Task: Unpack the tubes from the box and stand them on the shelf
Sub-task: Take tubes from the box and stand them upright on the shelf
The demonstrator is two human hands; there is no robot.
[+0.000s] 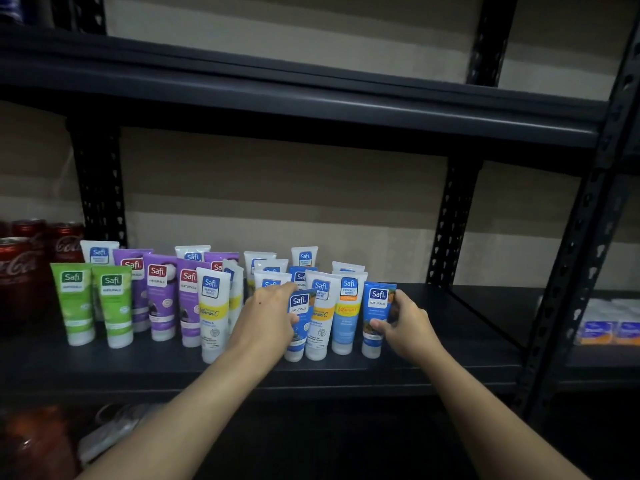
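Several Safi tubes stand cap-down on the dark shelf [433,358]: green ones [74,306] at the left, purple ones [161,296] beside them, then white and blue ones. My left hand [266,317] grips a blue Naturals tube [298,323] that stands in the front row. My right hand [405,327] holds another blue Naturals tube [375,320] upright at the right end of the row, with its cap on the shelf. The box is out of view.
Red cola cans [20,268] stand at the left end of the same shelf. An upper shelf board [311,98] hangs overhead. Black uprights [571,271] frame the right side, with small packs [609,330] beyond. Bare shelf lies right of the tubes.
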